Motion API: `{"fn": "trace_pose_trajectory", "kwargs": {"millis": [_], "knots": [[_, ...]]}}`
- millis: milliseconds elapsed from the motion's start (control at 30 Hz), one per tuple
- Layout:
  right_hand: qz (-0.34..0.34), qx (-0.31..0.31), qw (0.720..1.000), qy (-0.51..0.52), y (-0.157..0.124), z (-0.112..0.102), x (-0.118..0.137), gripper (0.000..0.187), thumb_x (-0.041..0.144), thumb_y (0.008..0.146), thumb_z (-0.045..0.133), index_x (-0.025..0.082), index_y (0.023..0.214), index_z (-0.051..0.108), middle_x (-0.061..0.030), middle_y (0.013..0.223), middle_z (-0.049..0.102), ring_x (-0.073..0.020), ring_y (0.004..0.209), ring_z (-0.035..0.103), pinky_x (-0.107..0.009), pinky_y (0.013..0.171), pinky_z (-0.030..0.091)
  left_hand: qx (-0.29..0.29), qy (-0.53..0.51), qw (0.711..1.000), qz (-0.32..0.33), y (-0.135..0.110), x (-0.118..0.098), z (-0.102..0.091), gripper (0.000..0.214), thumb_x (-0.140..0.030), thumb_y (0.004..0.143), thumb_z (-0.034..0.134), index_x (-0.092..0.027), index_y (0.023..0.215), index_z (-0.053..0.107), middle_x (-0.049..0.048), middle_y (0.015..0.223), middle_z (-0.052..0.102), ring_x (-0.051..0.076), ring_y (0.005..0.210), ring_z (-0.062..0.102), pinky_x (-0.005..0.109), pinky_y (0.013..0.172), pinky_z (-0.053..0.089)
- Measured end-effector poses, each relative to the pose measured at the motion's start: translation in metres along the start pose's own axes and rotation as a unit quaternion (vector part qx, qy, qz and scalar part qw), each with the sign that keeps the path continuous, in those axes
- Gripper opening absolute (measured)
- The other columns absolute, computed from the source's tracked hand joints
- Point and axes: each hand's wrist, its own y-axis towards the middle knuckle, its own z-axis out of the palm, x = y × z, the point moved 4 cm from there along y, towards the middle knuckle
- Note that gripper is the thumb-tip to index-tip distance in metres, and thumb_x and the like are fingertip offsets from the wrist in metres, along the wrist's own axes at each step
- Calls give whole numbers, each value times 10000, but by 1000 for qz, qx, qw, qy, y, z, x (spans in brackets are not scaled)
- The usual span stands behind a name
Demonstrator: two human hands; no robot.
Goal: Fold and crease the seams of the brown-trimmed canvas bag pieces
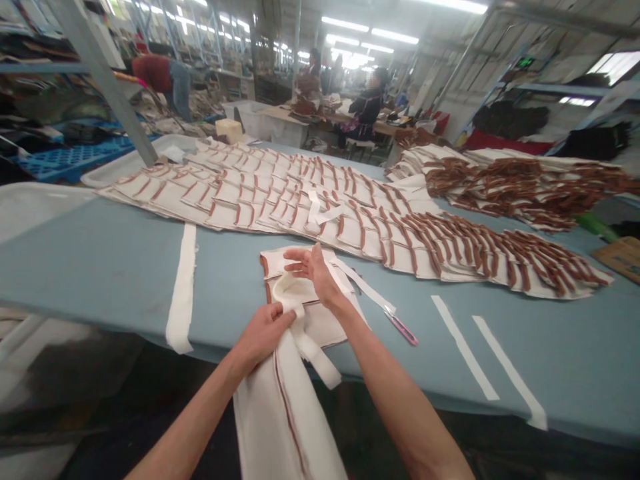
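Note:
My left hand (265, 330) pinches a white fabric strip (320, 360) together with the top of a long cream fabric piece (280, 413), which has a dark brown seam and hangs over the table's front edge. One end of the strip curls up and around, the other dangles to the right. Above the curl, my right hand (313, 270) is open with its fingers spread; no object shows in its grip. Beneath both hands lie cream panels (330, 320) with brown edging. Pink-handled thread snips (401, 327) rest to the right, touching another narrow white strip (367, 287).
Overlapping rows of cream panels with brown edges (280, 200) cover the back of the blue table (120, 267). More white strips lie left (183, 287) and right (465, 347). A brown-and-cream pile (490, 183) sits at the back right. People work in the background.

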Motion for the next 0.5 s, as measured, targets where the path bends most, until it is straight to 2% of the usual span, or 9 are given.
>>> {"fn": "trace_pose_trajectory", "kwargs": {"millis": [100,200,267,367,500], "knots": [[4,-36,996,-86,10,-23,7,479,709,987,661,247,1050,771,-65,1146,788,-239,930,718,-378,905,551,45,-40,998,-35,-11,5,-7,433,-564,830,855,-154,868,723,4,740,713,143,594,579,257,584,456],[21,-79,985,-151,3,-41,7,214,480,1006,727,268,994,748,-22,1040,772,-225,927,682,-352,910,531,56,-78,994,-53,-16,11,-12,457,-574,724,863,-160,852,721,0,690,703,151,574,564,250,572,422],[55,-75,979,-182,-10,-47,-1,193,386,1008,741,246,877,723,-12,898,751,-210,858,666,-341,868,538,59,-98,992,-58,-16,15,-13,448,-550,712,856,-155,888,740,14,724,731,164,593,592,254,588,432],[130,-16,971,-202,-31,-44,-17,297,339,1004,783,193,763,688,23,703,682,-152,650,611,-305,716,542,64,-125,988,-60,-17,21,-13,448,-517,723,849,-143,957,770,22,745,751,168,586,598,253,580,421],[200,50,963,-172,-48,-31,-31,325,425,1093,692,151,924,737,15,768,733,-97,526,569,-230,526,470,75,-167,982,-49,-19,25,-14,457,-485,727,856,-118,992,797,41,762,767,170,609,608,252,588,437]]}}
